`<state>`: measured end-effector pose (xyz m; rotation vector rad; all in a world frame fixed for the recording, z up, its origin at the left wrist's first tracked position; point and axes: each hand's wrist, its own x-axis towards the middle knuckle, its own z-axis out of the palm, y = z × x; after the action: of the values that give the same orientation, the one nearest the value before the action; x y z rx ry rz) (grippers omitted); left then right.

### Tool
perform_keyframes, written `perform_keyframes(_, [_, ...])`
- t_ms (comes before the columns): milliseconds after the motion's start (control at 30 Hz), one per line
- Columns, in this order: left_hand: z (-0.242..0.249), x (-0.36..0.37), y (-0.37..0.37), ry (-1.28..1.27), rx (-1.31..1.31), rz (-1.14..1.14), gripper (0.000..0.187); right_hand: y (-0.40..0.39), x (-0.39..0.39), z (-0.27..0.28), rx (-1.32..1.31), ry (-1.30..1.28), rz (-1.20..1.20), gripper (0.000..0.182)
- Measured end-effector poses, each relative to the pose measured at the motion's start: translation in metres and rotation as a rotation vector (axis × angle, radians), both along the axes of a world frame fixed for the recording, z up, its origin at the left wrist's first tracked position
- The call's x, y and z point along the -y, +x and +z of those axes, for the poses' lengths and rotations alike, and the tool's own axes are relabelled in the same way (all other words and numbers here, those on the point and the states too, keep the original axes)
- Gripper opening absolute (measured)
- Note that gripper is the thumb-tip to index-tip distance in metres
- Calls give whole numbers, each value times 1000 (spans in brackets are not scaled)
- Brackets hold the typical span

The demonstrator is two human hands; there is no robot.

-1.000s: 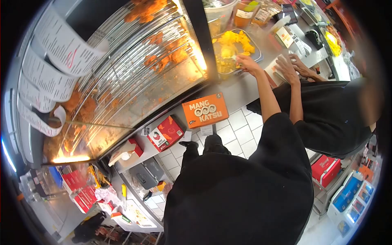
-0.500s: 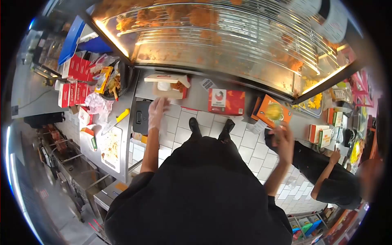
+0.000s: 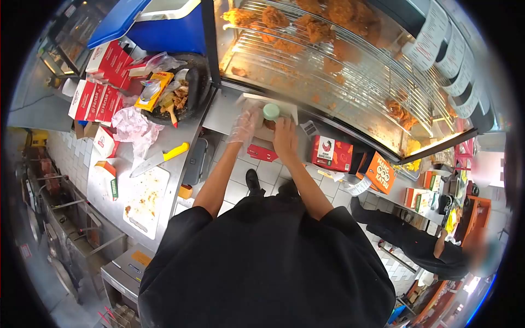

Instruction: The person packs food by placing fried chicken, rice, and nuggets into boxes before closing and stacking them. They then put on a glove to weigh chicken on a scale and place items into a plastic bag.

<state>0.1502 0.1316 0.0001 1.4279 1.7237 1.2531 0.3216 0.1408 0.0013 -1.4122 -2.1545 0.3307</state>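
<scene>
Over the open cardboard box (image 3: 290,109), hands (image 3: 284,136) apart around a round, pale-green tub (image 3: 270,112).

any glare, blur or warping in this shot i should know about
Head view: strong wide-lens bending, with black corners; head view: warm glare inside the display cabinet, brightest along its lower right edge; head view: gloved left hand slightly smeared, yellow knife handle clearer; head view: small print on the hanging receipts unreadable.
</scene>
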Motion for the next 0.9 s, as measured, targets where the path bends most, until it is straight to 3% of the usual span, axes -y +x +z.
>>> perform_keyframes(33, [11, 3, 0, -96, -146, -52, 35, -4, 1, -1, 141, -7, 8, 15])
perform_keyframes(167, [17, -2, 1, -87, -340, -101, 34, -4, 6, -8, 151, -8, 12, 19])
perform_keyframes(267, [12, -11, -1, -96, -446, -96, 31, -1, 3, -8, -6, 17, 2, 19])
perform_keyframes(333, [13, -8, -3, 61, -360, -95, 29, 8, 12, -9, -296, -37, -63, 17])
perform_keyframes(367, [15, -6, -2, 67, -358, -109, 29, 15, 16, -8, -294, -32, -78, 17])
perform_keyframes(433, [20, 1, 0, -198, -393, -45, 31, 32, 26, -4, -927, -387, -26, 19])
perform_keyframes(500, [-18, -4, -1, 134, -571, -32, 30, 71, 43, 25, -1057, -813, -149, 17])
perform_keyframes(567, [-51, -7, 3, 266, -634, 37, 29, 113, 66, 53, -1298, -888, -202, 14])
perform_keyframes(633, [-66, -7, 3, 271, -785, 84, 27, 174, 83, 65, -1464, -802, -292, 17])
perform_keyframes(700, [-50, 3, 3, 137, -584, 53, 27, 241, 86, 85, -1490, -576, -560, 20])
perform_keyframes(767, [-4, 13, 11, 104, -533, 4, 24, 325, 78, 88, -1339, -316, -642, 22])
perform_keyframes(833, [17, 29, 24, 153, -513, 88, 21, 393, 57, 100, -1120, -165, -824, 25])
perform_keyframes(900, [14, 41, 36, 255, -368, 130, 15, 481, 31, 84, -756, -191, -843, 33])
